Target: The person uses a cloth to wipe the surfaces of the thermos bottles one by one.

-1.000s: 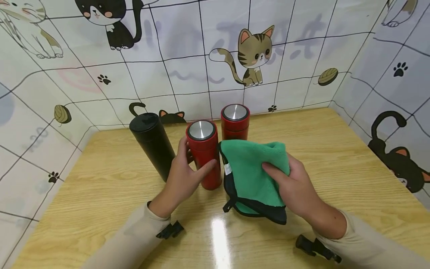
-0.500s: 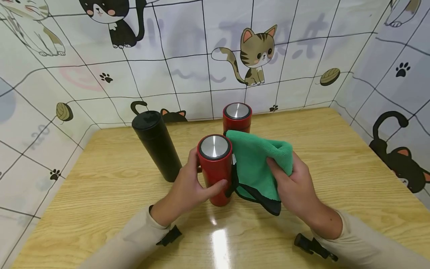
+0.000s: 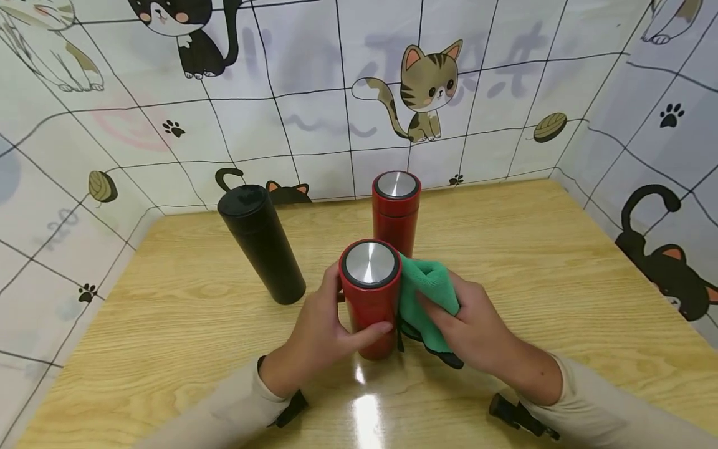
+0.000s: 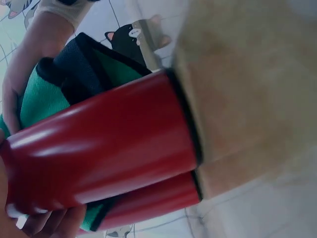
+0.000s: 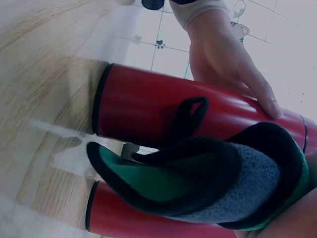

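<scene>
A red thermos flask point(image 3: 370, 305) with a brushed-metal lid top stands upright near the middle of the table. My left hand point(image 3: 314, 340) grips it from the left, thumb across its front and fingers round the back. Against its right side my right hand point(image 3: 477, 327) holds a bunched green cloth point(image 3: 429, 284) with dark edging. The right wrist view shows the cloth's grey-blue face point(image 5: 252, 173) and a black hanging loop point(image 5: 190, 116) over the flask. Part of the cloth is hidden behind the flask. Whether the flask's base touches the table is hard to tell.
Just behind stands a second red thermos flask point(image 3: 395, 224). A black cylindrical bottle point(image 3: 260, 243) is to the left. The wood-grain table point(image 3: 533, 249) ends at a back wall point(image 3: 314, 125) covered in a cat-patterned sheet.
My left hand has brought the red flask nearer and to the right, away from the black bottle. My right hand has gathered the cloth, lowered it and moved it against the flask's side.
</scene>
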`<action>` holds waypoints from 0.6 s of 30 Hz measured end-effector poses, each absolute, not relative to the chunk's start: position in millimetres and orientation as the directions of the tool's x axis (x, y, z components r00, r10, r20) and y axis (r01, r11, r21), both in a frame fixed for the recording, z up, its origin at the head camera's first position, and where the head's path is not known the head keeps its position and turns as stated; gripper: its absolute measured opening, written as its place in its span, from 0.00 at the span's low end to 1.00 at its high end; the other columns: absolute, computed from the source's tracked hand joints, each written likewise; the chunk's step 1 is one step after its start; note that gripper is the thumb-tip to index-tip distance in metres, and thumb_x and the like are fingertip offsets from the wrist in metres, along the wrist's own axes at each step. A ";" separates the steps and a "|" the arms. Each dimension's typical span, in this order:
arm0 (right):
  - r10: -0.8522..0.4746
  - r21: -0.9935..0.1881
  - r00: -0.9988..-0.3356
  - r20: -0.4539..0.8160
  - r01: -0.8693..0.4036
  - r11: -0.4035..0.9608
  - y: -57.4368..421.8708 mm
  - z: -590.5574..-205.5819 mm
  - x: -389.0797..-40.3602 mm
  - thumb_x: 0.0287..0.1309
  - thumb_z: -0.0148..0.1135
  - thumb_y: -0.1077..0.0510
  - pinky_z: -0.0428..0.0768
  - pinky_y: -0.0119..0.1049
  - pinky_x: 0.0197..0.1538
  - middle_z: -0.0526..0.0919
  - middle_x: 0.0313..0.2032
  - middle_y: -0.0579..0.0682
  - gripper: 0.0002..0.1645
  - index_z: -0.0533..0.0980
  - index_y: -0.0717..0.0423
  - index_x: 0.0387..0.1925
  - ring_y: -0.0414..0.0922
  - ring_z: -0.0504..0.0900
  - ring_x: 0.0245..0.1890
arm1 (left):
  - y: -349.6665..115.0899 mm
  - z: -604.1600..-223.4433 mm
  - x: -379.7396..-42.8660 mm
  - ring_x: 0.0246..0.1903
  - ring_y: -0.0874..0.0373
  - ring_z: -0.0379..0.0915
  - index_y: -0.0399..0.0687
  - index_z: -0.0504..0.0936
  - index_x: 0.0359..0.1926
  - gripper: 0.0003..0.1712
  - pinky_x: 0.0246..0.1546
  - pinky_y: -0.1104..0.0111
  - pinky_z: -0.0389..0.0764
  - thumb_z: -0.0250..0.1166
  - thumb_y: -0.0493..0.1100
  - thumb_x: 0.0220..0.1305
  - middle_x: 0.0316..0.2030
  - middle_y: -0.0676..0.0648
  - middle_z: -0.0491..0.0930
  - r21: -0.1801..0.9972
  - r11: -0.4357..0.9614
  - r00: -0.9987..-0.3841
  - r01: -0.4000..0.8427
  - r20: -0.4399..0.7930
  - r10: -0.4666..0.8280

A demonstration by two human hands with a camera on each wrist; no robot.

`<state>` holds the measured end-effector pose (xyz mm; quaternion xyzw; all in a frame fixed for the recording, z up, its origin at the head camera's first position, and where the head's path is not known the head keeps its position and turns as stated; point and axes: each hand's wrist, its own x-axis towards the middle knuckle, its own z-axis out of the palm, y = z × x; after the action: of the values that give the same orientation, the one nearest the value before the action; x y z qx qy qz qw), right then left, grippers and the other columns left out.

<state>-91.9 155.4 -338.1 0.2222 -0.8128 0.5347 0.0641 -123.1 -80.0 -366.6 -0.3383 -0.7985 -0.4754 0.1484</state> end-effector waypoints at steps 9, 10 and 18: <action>-0.398 -0.811 -0.861 0.317 -0.464 0.356 155.9 -344.1 -94.1 0.73 0.52 0.61 0.83 0.33 0.54 0.81 0.58 0.46 0.26 0.68 0.48 0.69 0.39 0.84 0.47 | -78.6 -370.5 -120.0 0.53 0.53 0.79 0.40 0.57 0.70 0.58 0.49 0.63 0.85 0.81 0.54 0.46 0.59 0.44 0.77 0.606 0.330 -0.688 0.724 0.601 0.407; -0.403 -0.811 -0.859 0.317 -0.465 0.354 155.6 -343.9 -94.3 0.73 0.52 0.61 0.83 0.33 0.54 0.81 0.59 0.45 0.26 0.68 0.48 0.69 0.39 0.84 0.46 | -79.1 -370.5 -119.8 0.53 0.54 0.79 0.40 0.57 0.70 0.58 0.50 0.63 0.85 0.82 0.54 0.46 0.58 0.44 0.77 0.609 0.334 -0.693 0.720 0.597 0.405; -0.408 -0.772 -0.841 0.356 -0.510 0.378 156.0 -341.7 -94.6 0.72 0.53 0.64 0.83 0.33 0.53 0.82 0.58 0.47 0.26 0.68 0.50 0.69 0.38 0.83 0.42 | -80.2 -371.8 -120.4 0.53 0.52 0.79 0.39 0.57 0.69 0.57 0.48 0.62 0.86 0.80 0.56 0.48 0.59 0.43 0.77 0.599 0.321 -0.677 0.734 0.607 0.416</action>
<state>-94.6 156.0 -341.7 0.2772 -0.8285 0.4837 0.0528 -120.4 -80.2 -371.8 -0.3622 -0.7939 -0.4565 0.1738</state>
